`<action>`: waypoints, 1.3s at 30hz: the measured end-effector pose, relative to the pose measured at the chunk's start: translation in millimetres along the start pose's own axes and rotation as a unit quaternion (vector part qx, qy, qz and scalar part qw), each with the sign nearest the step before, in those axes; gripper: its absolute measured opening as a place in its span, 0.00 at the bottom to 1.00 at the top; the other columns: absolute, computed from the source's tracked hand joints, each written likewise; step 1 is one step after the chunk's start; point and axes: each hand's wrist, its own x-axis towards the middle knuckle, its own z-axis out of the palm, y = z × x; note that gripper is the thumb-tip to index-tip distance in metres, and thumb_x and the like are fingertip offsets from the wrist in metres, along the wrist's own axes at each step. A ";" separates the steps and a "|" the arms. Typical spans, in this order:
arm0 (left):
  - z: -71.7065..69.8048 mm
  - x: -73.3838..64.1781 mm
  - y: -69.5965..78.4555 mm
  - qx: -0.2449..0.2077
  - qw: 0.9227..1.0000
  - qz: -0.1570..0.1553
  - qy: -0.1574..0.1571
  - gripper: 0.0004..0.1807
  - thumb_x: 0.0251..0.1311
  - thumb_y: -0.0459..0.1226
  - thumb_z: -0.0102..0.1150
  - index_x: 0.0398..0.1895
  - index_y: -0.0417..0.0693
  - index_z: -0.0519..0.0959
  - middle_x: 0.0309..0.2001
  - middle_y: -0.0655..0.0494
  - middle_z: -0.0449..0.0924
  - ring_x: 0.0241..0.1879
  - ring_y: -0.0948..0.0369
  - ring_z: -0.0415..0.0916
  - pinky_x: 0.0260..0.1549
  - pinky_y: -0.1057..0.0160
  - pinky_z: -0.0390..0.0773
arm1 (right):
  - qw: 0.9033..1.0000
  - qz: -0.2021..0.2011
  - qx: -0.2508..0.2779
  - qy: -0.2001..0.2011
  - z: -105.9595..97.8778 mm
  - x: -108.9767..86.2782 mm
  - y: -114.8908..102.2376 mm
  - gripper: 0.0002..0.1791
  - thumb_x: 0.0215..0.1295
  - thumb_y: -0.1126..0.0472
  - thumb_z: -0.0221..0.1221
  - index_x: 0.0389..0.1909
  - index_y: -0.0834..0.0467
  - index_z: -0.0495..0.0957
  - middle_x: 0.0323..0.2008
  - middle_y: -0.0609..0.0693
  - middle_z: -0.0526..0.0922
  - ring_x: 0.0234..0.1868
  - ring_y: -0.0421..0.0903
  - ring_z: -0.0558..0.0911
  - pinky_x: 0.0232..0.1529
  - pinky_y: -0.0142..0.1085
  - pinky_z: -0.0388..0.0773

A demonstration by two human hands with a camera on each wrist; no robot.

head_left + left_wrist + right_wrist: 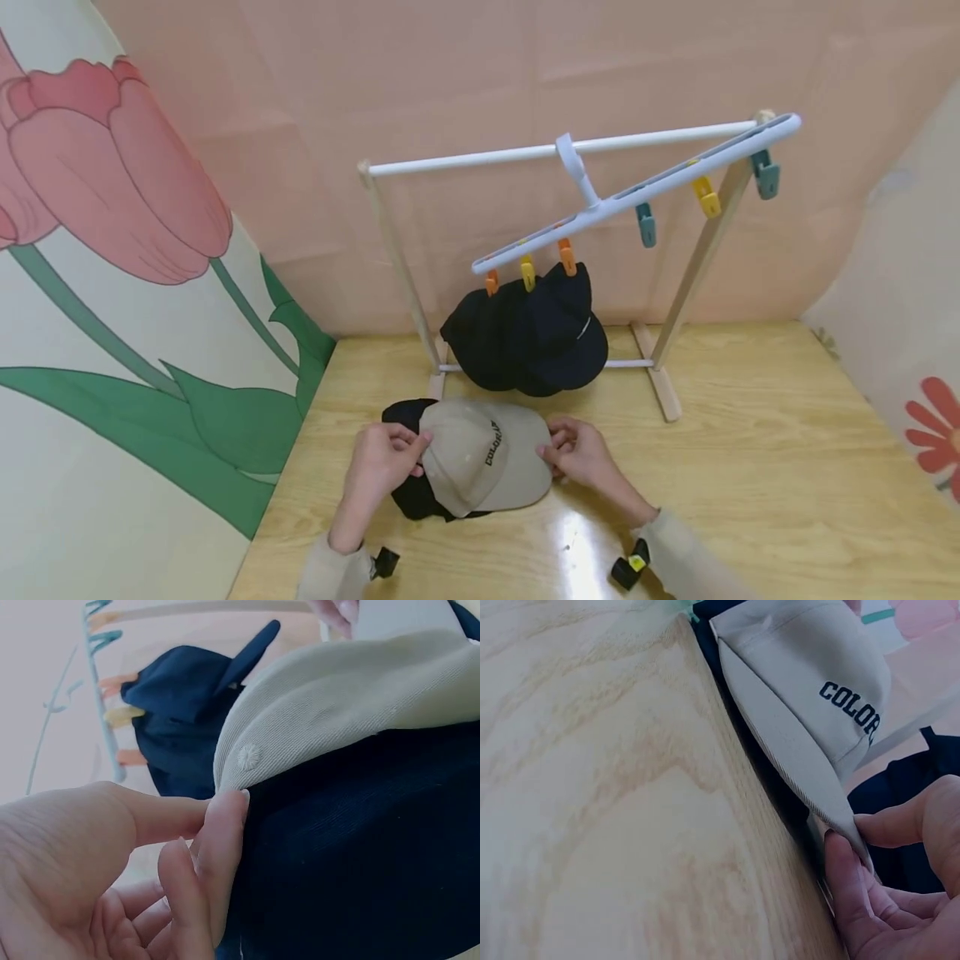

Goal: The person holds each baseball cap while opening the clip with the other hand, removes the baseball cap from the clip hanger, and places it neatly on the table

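A beige baseball cap [461, 454] with dark lettering lies over a dark cap [412, 496] on the table. Its back edge is pinched between thumb and fingers of my left hand [381, 462]. My right hand [585, 454] pinches the tip of the brim [795, 750], thumb above and fingers beneath. In the left wrist view the beige crown [300, 705] rises beside the dark fabric [352, 847]. Behind, dark caps [525, 333] hang from orange and yellow clips on a pale blue hanger [630, 200].
The hanger hooks over the white bar [480, 158] of a wooden-legged rack, tilted with its left end low. Teal and yellow clips [707, 197] dangle at its right half. The rack's foot [660, 383] stands on the wooden table [765, 467]. A pink backdrop [450, 75] closes the rear.
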 end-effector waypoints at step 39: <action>1.2 7.8 7.5 0.049 0.993 0.093 0.057 0.12 0.65 0.40 0.75 0.25 0.50 0.85 0.20 0.62 0.82 0.21 0.67 0.77 0.26 0.67 0.78 | 0.984 -0.137 -0.111 -0.028 -31.6 -2.7 -24.9 0.20 0.63 0.67 0.73 0.52 0.73 0.83 0.32 0.53 0.87 0.30 0.41 0.83 0.31 0.31 0.82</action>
